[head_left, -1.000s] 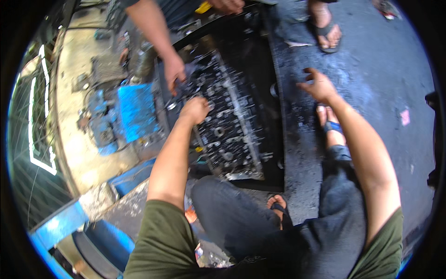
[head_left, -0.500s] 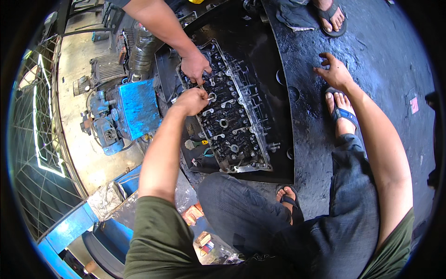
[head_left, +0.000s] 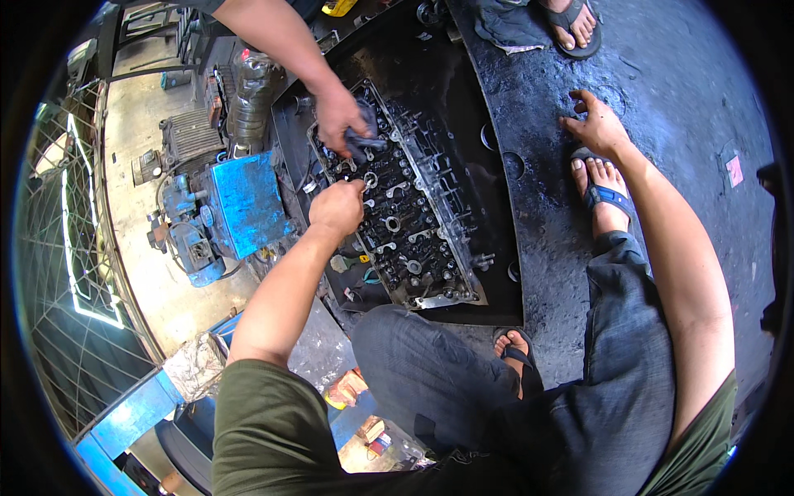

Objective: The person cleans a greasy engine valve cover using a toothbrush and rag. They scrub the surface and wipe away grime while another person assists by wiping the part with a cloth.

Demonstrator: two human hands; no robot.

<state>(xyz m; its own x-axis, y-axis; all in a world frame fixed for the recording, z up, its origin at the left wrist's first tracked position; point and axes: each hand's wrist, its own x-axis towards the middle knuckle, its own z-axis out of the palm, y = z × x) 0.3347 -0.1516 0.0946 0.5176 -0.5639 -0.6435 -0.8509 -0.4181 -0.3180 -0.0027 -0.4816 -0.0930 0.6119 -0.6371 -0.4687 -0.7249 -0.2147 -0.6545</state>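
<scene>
An engine cylinder head (head_left: pixel 423 186), greasy and dark with bright metal edges, lies in front of me. My left hand (head_left: pixel 337 207) is closed above its left edge, with the fingertips pinched near a pale metal ring. Whatever the fingers hold, if anything, is too small to make out. Out to the right, my right hand (head_left: pixel 597 131) hangs above the dark floor near my sandalled foot, fingers apart and holding nothing. A co-worker's hand (head_left: pixel 337 120) reaches in from the top with a dark cloth (head_left: pixel 362 136) against the far end of the cylinder head.
Under the cylinder head spreads a black tray (head_left: pixel 496 240). A blue machine (head_left: pixel 248 202) stands to the left beside a finned metal part (head_left: pixel 192 132). Small tools, one with a yellow part (head_left: pixel 364 259), lie near the tray's left side. The co-worker's sandalled foot (head_left: pixel 575 29) is at the top.
My left hand has drawn back slightly toward me and left. The co-worker's hand has shifted, and more of the dark cloth shows. My right hand has hardly moved. The whole view has shifted slightly.
</scene>
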